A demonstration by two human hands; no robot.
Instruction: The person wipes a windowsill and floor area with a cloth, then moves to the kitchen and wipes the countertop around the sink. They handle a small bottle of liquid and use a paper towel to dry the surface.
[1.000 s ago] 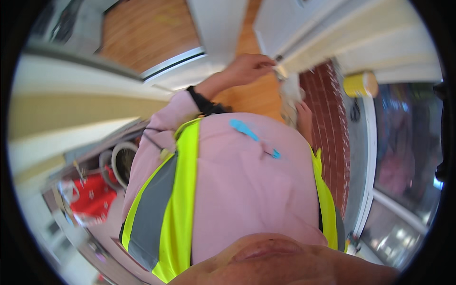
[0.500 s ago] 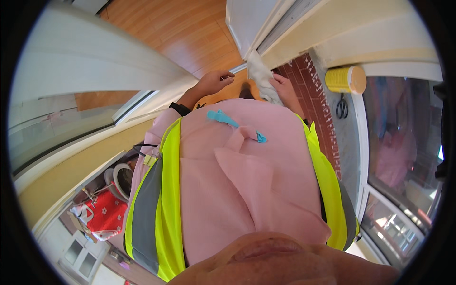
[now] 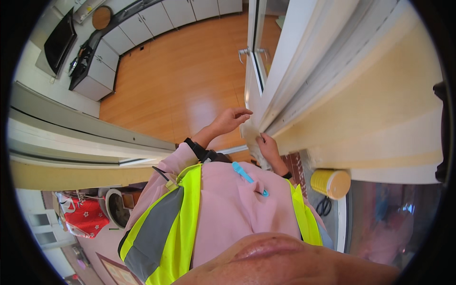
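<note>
My right hand (image 3: 269, 147) is closed on a whitish cloth (image 3: 251, 137), which hangs down beside the door's lower edge. Above and to the left, my left hand (image 3: 230, 120) reaches toward the edge of the white door (image 3: 255, 102), its fingers stretched out and holding nothing. Its fingertips are close to the door and to the top of the cloth; whether they touch cannot be told. The door stands open and has a glass pane and a metal handle (image 3: 243, 53). Part of the cloth is hidden behind my right hand and body.
Beyond the doorway lies a wooden floor (image 3: 175, 76) with white cabinets (image 3: 142, 26) along the far side. A door frame (image 3: 90, 137) runs on the left. At right, a yellow cylindrical container (image 3: 330, 184) and black-handled scissors (image 3: 324, 207) rest on a grey ledge. A red patterned bag (image 3: 85, 216) is behind at left.
The view has tilted up, bringing the kitchen cabinets and door handle into sight. My left hand has moved right, nearer the door and cloth. My right hand still grips the cloth.
</note>
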